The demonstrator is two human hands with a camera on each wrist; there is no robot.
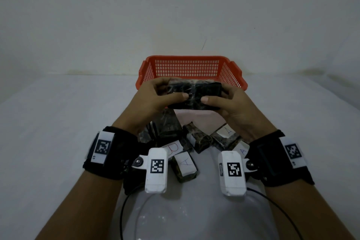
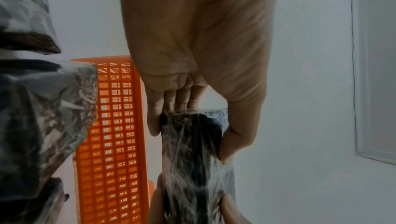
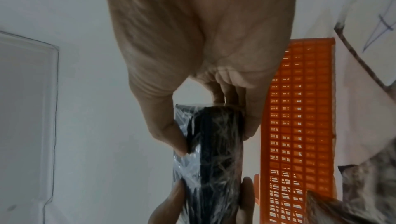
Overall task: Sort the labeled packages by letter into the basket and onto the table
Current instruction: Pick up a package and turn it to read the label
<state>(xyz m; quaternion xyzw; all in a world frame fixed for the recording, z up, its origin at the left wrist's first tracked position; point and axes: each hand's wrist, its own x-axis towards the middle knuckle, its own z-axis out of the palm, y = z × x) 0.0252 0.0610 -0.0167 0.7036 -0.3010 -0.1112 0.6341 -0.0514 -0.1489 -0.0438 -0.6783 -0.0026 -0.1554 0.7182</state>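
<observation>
A dark package wrapped in clear film (image 1: 193, 94) (image 2: 193, 160) (image 3: 214, 151) is held in the air in front of the orange basket (image 1: 194, 68). My left hand (image 1: 155, 95) grips its left end and my right hand (image 1: 224, 101) grips its right end, thumbs on the near face. No label shows on its visible faces. Below the hands lies a pile of wrapped packages: one with a red B label (image 1: 173, 149) and three with blue A labels (image 1: 185, 163) (image 1: 228, 132) (image 1: 242, 151). The basket's inside is mostly hidden by the hands.
The basket (image 2: 115, 126) (image 3: 298, 126) stands against a plain wall at the far edge of the white table (image 1: 58, 122). Black cables (image 1: 124, 210) run from the wrist cameras along the near table. A clear panel edge (image 3: 32, 109) shows at the side.
</observation>
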